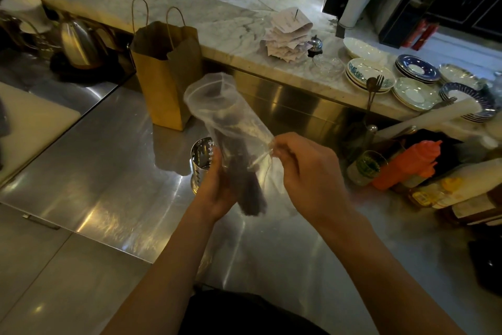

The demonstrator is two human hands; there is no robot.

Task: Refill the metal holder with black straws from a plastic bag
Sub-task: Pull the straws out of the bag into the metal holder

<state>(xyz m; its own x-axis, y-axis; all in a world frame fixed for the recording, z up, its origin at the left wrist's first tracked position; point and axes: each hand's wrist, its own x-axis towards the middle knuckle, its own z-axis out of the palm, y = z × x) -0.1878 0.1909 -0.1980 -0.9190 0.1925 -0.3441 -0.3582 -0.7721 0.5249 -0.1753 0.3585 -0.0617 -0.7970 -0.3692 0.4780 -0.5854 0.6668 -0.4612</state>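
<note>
A clear plastic bag [217, 106] is held up over the steel counter, tilted, its open mouth pointing up and away. A bundle of black straws [245, 185] lies inside it, their lower ends near my wrist. My left hand [217, 185] grips the bag and straws from below. My right hand [304, 171] pinches the bag's right side at mid-height. Behind my left hand stands the perforated metal holder [199, 163], upright on the counter; I see no straws in its visible part.
A brown paper bag [165, 73] stands behind the holder. Stacked plates [369, 73] and receipts on a spike [288, 33] sit on the marble ledge. An orange squeeze bottle [407, 163], jars and bottles crowd the right. A kettle [78, 44] is at the left.
</note>
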